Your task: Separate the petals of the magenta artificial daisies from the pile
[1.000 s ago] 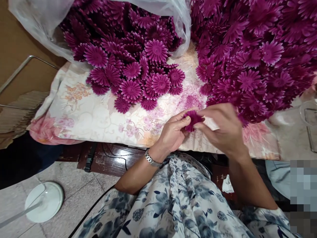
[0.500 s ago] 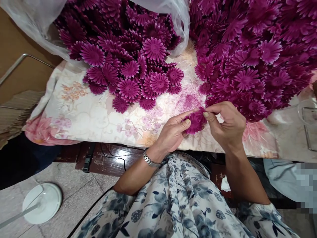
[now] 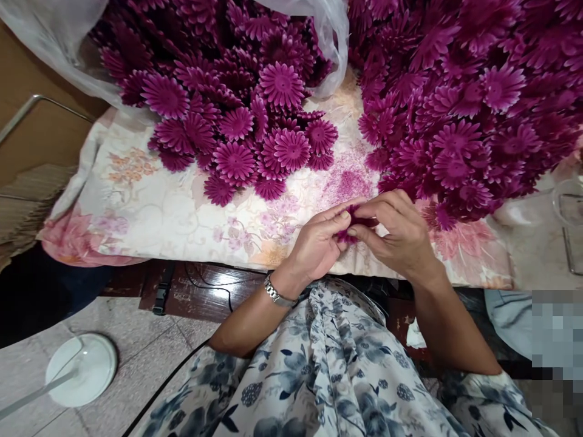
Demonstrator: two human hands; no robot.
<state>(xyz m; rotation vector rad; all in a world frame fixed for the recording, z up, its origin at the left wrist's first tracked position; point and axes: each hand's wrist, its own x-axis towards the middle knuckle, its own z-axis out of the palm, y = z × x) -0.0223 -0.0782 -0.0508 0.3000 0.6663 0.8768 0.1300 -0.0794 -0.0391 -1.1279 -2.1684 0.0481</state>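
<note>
A small magenta fabric flower (image 3: 351,223) is pinched between both my hands above the front edge of a floral cloth (image 3: 155,206). My left hand (image 3: 319,243), with a metal watch on its wrist, grips the flower from the left. My right hand (image 3: 401,233) covers it from the right, fingers curled over the petals, so most of the flower is hidden. A pile of the same flowers (image 3: 237,121) spills from a clear plastic bag (image 3: 59,54) at the back left. A bigger heap of flowers (image 3: 460,97) lies at the back right, just beyond my right hand.
Magenta dust (image 3: 348,182) marks the cloth between the two heaps. A dark wooden table edge (image 3: 195,288) shows under the cloth. On the tiled floor at lower left stands a white round base (image 3: 82,369). A metal frame (image 3: 27,115) is at the far left.
My right hand has closed back over the flower, hiding most of it, after its fingers had lifted off the petals half a second ago. Both hands stay at the same spot.
</note>
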